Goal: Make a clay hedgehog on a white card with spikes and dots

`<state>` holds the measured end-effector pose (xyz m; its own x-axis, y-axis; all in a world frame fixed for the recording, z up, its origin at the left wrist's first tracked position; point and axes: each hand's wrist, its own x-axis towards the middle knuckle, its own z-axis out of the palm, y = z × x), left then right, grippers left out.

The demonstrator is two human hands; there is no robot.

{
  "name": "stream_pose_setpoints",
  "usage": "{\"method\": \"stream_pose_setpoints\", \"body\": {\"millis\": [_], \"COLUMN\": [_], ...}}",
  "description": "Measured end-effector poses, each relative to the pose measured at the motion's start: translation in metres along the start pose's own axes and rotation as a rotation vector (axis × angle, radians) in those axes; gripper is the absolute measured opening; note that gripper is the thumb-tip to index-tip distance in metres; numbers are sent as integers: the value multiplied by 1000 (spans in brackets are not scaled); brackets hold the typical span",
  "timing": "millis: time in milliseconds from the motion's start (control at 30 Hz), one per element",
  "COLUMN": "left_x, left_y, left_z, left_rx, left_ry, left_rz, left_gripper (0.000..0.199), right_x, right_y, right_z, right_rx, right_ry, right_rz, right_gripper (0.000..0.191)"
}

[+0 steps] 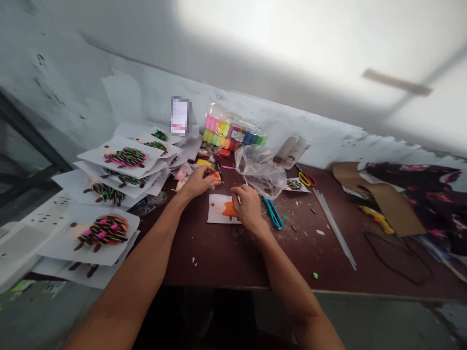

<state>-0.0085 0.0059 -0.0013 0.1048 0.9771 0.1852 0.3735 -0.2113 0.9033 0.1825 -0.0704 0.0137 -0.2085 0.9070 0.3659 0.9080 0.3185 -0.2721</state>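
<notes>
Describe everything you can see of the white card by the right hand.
The white card, papery-looking, lies flat on the dark red-brown table. It bears an animal figure facing left: a pale, pointed head with a dark nose, a smooth-looking orange body and small brown feet below. The right hand hides the card's right end and the figure's rear; whether its fingers press on the orange is unclear. The left hand is clear of it.

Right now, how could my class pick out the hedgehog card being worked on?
On the dark red table, find the right hand. The card lies partly beneath it. Its visible orange body is plain, unlike the striped hedgehogs stacked left.
</notes>
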Motion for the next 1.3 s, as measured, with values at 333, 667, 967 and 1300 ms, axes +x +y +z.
{"method": "stream_pose_setpoints", "body": {"millis": [333, 667, 967, 1300], "left_x": [-8, -15, -14, -15], "left_y": [8, 22, 20, 8], "left_z": [12, 9, 17, 24], "left_rx": [-478, -739, -748, 412], "left_ry": [-218, -239, -155, 49], "left_rz": [-28, -194, -191, 261], "left_gripper": [40, 46, 40, 19], "right_x": [-1, 12, 9, 12], "right_y": [-5, 17, 11, 25], "right_z": [6, 14, 8, 14], "right_rx": [454, 1061, 1014, 895], "right_ry": [73, 61, -15, 153], "right_rz": [137, 308, 338, 381], "right_gripper": [26, 29, 34, 37]}}
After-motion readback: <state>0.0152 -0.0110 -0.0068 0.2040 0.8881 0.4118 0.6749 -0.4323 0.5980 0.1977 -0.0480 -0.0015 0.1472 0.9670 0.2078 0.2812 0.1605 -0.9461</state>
